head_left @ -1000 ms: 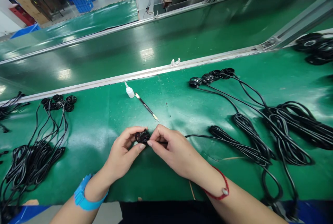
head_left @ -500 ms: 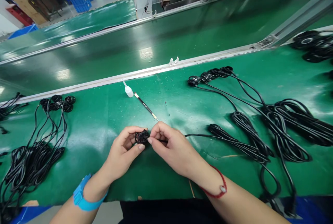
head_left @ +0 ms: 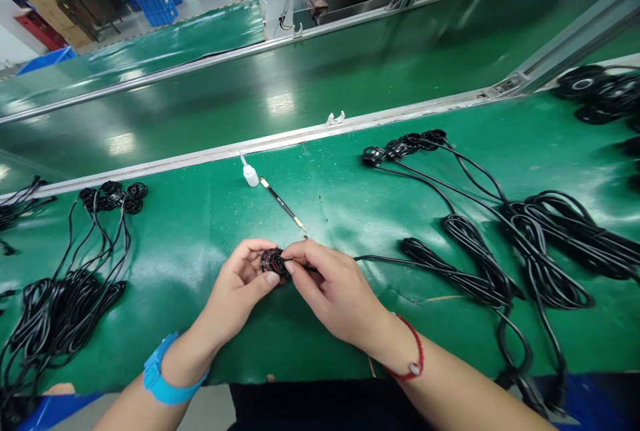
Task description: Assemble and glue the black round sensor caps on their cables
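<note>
A round, black, ring-shaped cable fitting (head_left: 273,261) sits in the fingers of my left hand (head_left: 240,287), with red marks showing on the side facing me. At its right edge the thumb and forefinger of my right hand (head_left: 327,284) are pinched together; whatever small thing is between them is hidden. A black cable (head_left: 377,258) comes out from behind my right hand and runs right to a coiled bundle. Just beyond my hands lie a black pen-like tool (head_left: 283,204) with pale ends and a small white dropper bottle (head_left: 251,175).
Coiled black cables (head_left: 65,317) with round fittings (head_left: 113,196) lie on the left. More coiled cables (head_left: 550,251) and fittings (head_left: 400,149) are on the right. A metal rail (head_left: 200,159) with a white clip (head_left: 335,119) borders the green bench top (head_left: 170,271) at the back.
The round fitting has turned slightly in my fingers, and red marks now show on it. My right wrist has shifted a little left; both hands stay at the same spot.
</note>
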The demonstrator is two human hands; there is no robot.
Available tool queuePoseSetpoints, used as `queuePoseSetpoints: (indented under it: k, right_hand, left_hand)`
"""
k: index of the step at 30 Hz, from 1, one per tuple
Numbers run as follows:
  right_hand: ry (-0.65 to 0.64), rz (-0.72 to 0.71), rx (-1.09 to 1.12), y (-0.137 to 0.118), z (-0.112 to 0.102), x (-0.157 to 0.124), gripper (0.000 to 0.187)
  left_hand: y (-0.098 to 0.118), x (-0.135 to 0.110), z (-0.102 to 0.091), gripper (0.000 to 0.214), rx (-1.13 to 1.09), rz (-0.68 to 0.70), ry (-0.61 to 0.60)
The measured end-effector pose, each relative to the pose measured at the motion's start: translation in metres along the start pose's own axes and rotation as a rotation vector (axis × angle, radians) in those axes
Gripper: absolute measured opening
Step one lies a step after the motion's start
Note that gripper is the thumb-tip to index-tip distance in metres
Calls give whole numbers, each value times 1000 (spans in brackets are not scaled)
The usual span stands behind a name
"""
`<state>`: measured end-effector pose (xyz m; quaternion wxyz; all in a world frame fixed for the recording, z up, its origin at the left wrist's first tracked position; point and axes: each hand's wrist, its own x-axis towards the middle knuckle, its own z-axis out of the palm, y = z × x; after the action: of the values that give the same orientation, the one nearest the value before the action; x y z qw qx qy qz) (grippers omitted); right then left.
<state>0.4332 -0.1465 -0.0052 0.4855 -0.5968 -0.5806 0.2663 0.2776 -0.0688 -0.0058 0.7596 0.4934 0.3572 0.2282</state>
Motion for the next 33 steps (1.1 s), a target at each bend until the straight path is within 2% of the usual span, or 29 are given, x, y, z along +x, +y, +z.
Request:
queuePoseSetpoints:
  k: [12, 20, 26, 33]
  right_hand:
    - [7, -110, -24, 1, -3, 3, 17]
    - [57, -156, -214, 3, 2, -3, 17]
    - [-2, -91, -3, 1, -1, 0, 16]
    - [-71, -22, 86, 0, -4, 1, 15]
  left_hand:
    - [3, -1, -1, 30, -11, 11, -5]
    - [4, -2, 1, 31, 65, 42, 35]
    - [6, -3, 1, 30, 80, 96, 33]
    - [6, -4, 1, 28, 99, 122, 17]
